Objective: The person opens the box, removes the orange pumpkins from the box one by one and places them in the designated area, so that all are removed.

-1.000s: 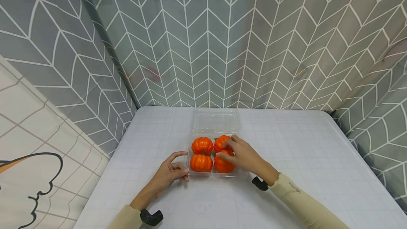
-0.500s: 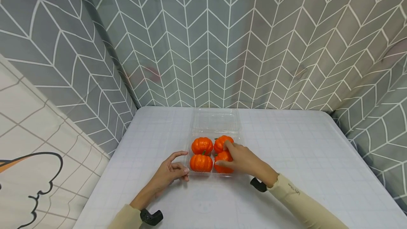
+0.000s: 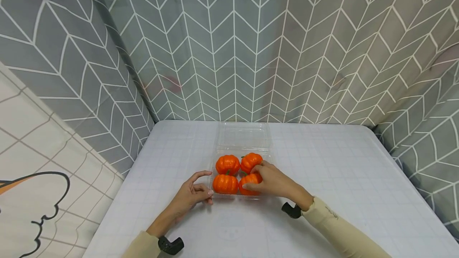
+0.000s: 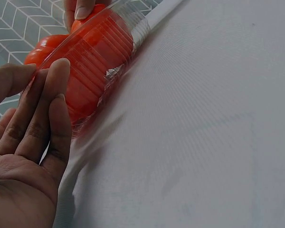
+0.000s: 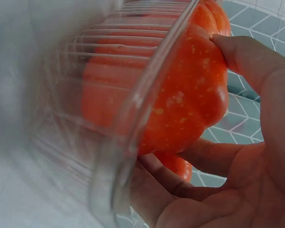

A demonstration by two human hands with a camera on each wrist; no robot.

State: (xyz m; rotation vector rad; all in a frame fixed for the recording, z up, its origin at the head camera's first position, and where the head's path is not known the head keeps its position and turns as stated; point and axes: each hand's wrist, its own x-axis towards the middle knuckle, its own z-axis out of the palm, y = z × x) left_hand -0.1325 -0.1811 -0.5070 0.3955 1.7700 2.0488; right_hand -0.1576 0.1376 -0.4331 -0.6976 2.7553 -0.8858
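Note:
Several small orange pumpkins with ribbed sides sit in an open clear plastic container (image 3: 229, 196). My right hand (image 3: 276, 180) grips the front-right pumpkin (image 5: 190, 90) between thumb and fingers, and its wall partly hides the pumpkin in the right wrist view. Behind it lies the back-right pumpkin (image 3: 251, 162), close to my right fingers. The front-left pumpkin (image 3: 225, 184) and back-left pumpkin (image 3: 228, 164) lie untouched by either hand. At the container's front-left corner, my left hand (image 3: 190, 194) pinches the rim, as the left wrist view (image 4: 31, 137) of that hand shows.
The container's clear lid (image 3: 243, 135) lies folded back on the far side. A white table (image 3: 322, 162) spreads out around it, with a patterned grey curtain (image 3: 244, 51) behind its back edge.
My right hand has come down from between the right-hand pumpkins onto the front one, which has shifted slightly left. The front-left pumpkin has also edged left. My left hand has stayed put.

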